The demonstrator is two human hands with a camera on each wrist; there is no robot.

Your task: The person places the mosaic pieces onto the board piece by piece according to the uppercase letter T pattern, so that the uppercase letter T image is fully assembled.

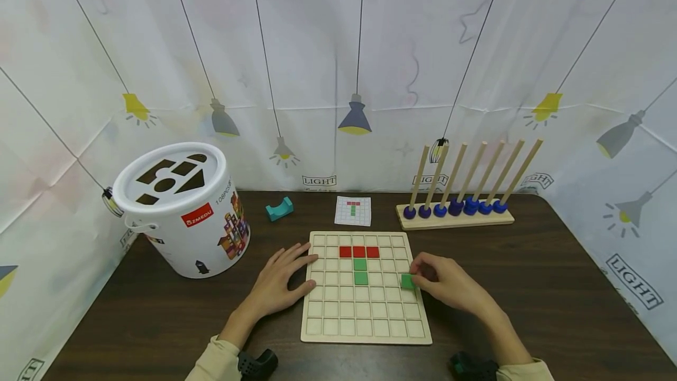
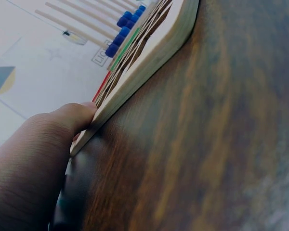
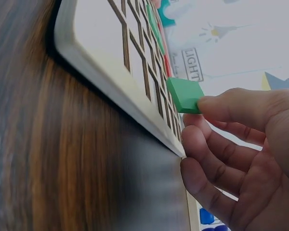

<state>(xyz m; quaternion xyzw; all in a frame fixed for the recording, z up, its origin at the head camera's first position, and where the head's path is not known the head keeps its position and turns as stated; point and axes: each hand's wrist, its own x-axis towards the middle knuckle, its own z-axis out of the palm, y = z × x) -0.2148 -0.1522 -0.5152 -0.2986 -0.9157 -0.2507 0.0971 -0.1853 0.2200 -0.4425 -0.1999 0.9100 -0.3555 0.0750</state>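
A wooden grid board (image 1: 338,310) lies on the dark table, with three red tiles (image 1: 358,251) in a row and two green tiles (image 1: 360,271) in a column under the middle one. Between thumb and fingers my right hand (image 1: 455,284) pinches another green tile (image 1: 407,281) over the board's right edge; in the right wrist view that green tile (image 3: 185,95) is held by one side, above the grid. My left hand (image 1: 282,278) rests at the board's left edge, fingers spread, and its thumb (image 2: 79,115) touches the rim in the left wrist view.
Behind the board lies a small pattern card (image 1: 352,211) showing a red and green T. A teal curved block (image 1: 279,209) is left of it. A white shape-sorter bucket (image 1: 182,210) stands at the left, a peg stand (image 1: 457,222) with blue beads at back right.
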